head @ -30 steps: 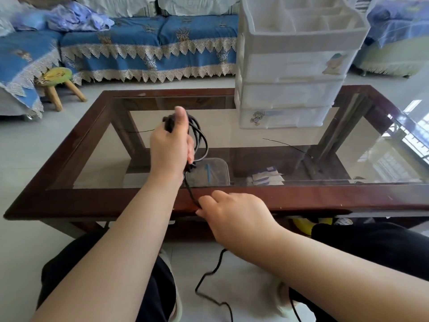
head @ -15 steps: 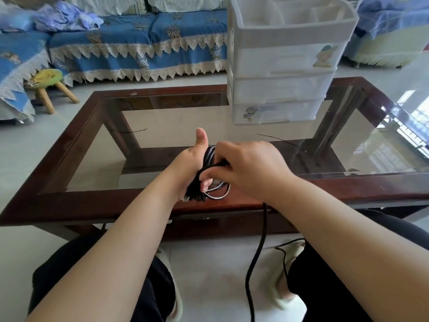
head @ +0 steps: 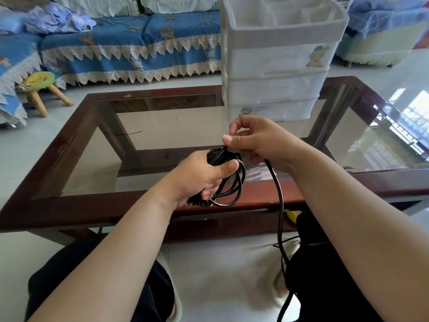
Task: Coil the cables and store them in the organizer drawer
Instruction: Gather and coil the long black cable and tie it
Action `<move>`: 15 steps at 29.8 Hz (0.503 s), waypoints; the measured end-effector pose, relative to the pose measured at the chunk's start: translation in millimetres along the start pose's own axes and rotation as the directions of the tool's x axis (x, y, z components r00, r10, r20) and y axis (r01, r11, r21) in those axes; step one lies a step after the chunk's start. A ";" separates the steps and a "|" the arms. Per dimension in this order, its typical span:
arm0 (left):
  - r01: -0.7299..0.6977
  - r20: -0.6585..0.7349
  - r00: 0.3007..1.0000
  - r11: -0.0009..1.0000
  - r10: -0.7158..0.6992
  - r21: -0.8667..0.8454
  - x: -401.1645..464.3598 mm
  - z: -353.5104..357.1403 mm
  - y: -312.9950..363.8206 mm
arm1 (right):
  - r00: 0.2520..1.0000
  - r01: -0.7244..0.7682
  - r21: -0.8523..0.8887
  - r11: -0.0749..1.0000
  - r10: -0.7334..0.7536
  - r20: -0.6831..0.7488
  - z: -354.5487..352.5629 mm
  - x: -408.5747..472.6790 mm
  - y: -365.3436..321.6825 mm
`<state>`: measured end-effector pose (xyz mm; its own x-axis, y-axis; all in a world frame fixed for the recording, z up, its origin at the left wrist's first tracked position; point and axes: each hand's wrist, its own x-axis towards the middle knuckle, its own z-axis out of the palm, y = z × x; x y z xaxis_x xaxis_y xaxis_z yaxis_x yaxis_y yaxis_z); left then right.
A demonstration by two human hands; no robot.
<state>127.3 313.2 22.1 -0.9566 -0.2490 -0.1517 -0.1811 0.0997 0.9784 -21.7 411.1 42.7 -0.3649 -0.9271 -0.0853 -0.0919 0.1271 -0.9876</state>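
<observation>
- Black cable (head: 232, 182): several loops are bunched at centre frame, over the near wooden rail of the bench (head: 116, 208). The loops hang below the fist that holds them, and the lowest loop lies just over the rail.
- Free run of the cable: one strand leaves the bunch on its right side, passes under the right hand, then drops down past the bench edge toward the floor at lower right of the frame, where it passes in front of dark clothing.
- Left hand (head: 199, 177): grip closed around the bunched loops, thumb laid across the top of the bundle, fingers wrapped underneath.
- Right hand (head: 257, 140): just above and to the right of the bundle, grip closed in a pinch on the cable at the top of the coil, between thumb and forefinger; the remaining fingers are curled.
- Organizer (head: 278, 66): white plastic unit with stacked drawers, standing on the far side of the bench at upper centre-right of the frame. Its top is an open tray with dividers. All visible drawer fronts sit flush. It is well apart from the hands.
- Bench: dark wood frame with a glass top; a lower shelf is visible through the glass.
- Surroundings: a sofa (head: 130, 47) with blue covers and lace trim runs across the upper left; a small wooden stool (head: 39, 87) with a green seat stands on the floor at left.
</observation>
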 end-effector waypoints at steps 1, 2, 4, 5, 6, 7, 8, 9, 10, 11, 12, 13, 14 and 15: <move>-0.014 -0.009 1.000 1.000 0.014 0.004 -0.7 -0.9 -0.3 | 1.000 0.010 -0.034 0.999 -0.010 -0.001 -0.7 0.3 -0.7; -0.035 -0.014 0.999 0.999 0.035 0.005 -1.1 -2.2 -1.4 | 0.999 0.028 -0.105 0.994 -0.029 -0.014 -0.8 0.4 -1.1; -0.076 -0.013 0.997 0.997 0.076 -0.005 -2.8 -4.4 -3.4 | 0.995 0.064 -0.311 0.948 -0.084 -0.049 -0.3 1.3 -0.7; -0.089 -0.007 0.996 0.996 0.089 -0.015 -3.9 -5.5 -4.0 | 0.992 0.081 -0.400 0.913 -0.112 -0.054 0.2 1.8 -0.7; -0.097 0.005 0.995 0.995 0.097 -0.027 -5.1 -6.8 -4.4 | 0.990 0.097 -0.451 0.887 -0.133 -0.047 0.8 2.0 -0.3; -0.101 0.023 0.995 0.994 0.102 -0.041 -6.1 -8.4 -4.3 | 0.989 0.112 -0.470 0.876 -0.144 -0.032 1.6 2.0 0.3; -0.102 0.043 0.994 0.993 0.104 -0.055 -7.3 -10.5 -3.5 | 0.988 0.127 -0.470 0.873 -0.153 -0.018 2.7 1.8 1.1; -0.095 0.063 0.993 0.993 0.100 -0.072 -8.2 -12.8 -2.4 | 0.986 0.141 -0.464 0.875 -0.166 -0.014 3.8 1.7 2.4; -0.079 0.083 0.993 0.993 0.086 -0.090 -9.4 -14.7 -1.3 | 0.983 0.156 -0.456 0.876 -0.184 -0.019 5.5 1.8 3.8; -0.052 0.104 0.993 0.992 0.064 -0.111 -10.5 -15.5 0.0 | 0.978 0.171 -0.446 0.879 -0.206 -0.032 7.0 1.2 4.8; -0.022 0.124 0.992 0.992 0.037 -0.126 -12.4 -15.5 0.8 | 0.972 0.190 -0.437 0.879 -0.231 -0.041 9.8 1.6 5.9; 0.004 0.140 0.990 0.991 0.014 -0.133 -13.9 -13.4 1.7 | 0.965 0.209 -0.434 0.876 -0.256 -0.052 12.1 1.7 6.2; 0.013 0.142 0.990 0.991 0.007 -0.136 -14.8 -9.8 2.5 | 0.958 0.222 -0.442 0.869 -0.279 -0.068 13.6 1.5 6.0; 0.007 0.124 0.992 0.989 0.011 -0.149 -15.3 -6.3 2.6 | 0.950 0.231 -0.451 0.862 -0.299 -0.085 14.7 1.7 5.0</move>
<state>142.9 311.1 27.8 -0.9794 -0.1270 -0.1570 -0.1522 -0.0469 0.9872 -9.1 405.0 35.7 -0.3978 -0.8893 0.2257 -0.5812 0.0539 -0.8120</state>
